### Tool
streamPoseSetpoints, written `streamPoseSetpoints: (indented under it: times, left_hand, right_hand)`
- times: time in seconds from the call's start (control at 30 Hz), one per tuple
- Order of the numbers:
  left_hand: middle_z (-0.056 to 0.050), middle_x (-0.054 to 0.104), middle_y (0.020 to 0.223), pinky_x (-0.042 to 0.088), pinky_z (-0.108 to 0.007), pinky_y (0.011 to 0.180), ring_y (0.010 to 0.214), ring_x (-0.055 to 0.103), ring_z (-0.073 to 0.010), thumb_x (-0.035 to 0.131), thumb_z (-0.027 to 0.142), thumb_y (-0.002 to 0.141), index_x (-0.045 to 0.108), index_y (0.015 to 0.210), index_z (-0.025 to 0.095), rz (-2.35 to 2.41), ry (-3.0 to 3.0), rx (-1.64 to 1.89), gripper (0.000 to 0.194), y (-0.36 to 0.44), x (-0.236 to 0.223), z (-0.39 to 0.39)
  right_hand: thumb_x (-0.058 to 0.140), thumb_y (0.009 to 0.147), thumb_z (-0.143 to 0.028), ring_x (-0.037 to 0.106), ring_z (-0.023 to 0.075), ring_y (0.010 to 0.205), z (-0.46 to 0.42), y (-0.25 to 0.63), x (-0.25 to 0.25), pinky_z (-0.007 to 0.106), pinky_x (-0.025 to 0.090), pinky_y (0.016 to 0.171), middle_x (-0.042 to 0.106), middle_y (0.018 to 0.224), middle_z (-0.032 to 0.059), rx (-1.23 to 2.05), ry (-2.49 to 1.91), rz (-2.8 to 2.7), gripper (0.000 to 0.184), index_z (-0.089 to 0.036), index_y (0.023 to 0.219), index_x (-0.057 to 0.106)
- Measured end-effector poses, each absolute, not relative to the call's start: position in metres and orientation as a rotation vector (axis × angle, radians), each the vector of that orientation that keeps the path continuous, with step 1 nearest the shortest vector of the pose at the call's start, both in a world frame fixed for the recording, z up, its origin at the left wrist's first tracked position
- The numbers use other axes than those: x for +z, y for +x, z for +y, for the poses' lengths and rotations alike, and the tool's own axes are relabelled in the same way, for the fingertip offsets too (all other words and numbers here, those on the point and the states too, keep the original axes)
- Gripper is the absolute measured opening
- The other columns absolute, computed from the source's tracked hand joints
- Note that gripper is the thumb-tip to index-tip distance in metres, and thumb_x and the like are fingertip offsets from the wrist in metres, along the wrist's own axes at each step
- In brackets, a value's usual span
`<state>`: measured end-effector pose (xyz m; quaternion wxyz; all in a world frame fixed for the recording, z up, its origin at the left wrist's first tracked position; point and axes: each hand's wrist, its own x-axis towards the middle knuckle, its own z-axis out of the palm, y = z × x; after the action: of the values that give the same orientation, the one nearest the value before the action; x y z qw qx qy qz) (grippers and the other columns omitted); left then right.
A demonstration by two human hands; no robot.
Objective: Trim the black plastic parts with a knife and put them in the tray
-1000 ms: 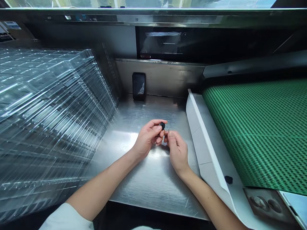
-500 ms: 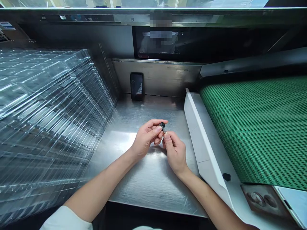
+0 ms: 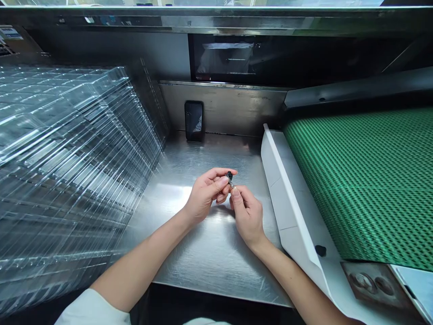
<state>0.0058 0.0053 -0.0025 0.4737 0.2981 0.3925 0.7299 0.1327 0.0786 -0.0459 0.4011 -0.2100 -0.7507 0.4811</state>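
Note:
Above the metal work surface (image 3: 206,257), my left hand (image 3: 207,193) pinches a small black part (image 3: 230,175) between thumb and fingers. Its exact kind is too small to make out. My right hand (image 3: 247,211) is closed just to the right, thumb against fingertips, on a small thin metallic piece (image 3: 232,184) that meets the black part. Whether the two pieces are joined I cannot tell. The fingertips of both hands nearly touch and hide much of what they hold.
Stacked clear plastic trays (image 3: 74,135) rise on the left. A black phone (image 3: 194,121) leans against the back metal wall. To the right, a white guard (image 3: 287,212) borders a green conveyor belt (image 3: 365,180). A brown panel with two round knobs (image 3: 372,282) sits at lower right.
The hands and the small part keep almost the same pose. The whole view has shifted very slightly, with the background a little higher in the picture.

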Motion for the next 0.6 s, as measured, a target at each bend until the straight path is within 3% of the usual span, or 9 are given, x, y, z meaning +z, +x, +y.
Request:
streamPoseSetpoints:
  times: [0.6]
  left_hand:
    - [0.003,0.051,0.063,0.024,-0.022,0.050,0.052,0.037,-0.0059,0.083,0.040,0.081,0.071,0.110,0.011,0.986,0.670,1.787,0.042,0.0073,0.0024,0.0055]
  right_hand:
    - [0.050,0.109,-0.052,0.044,0.0150,0.061,0.0797,0.1316,-0.0486,0.028,0.033,0.059,0.050,0.066,-0.0033,1.272,-0.558,-1.883,0.040,-0.021,0.088,0.064]
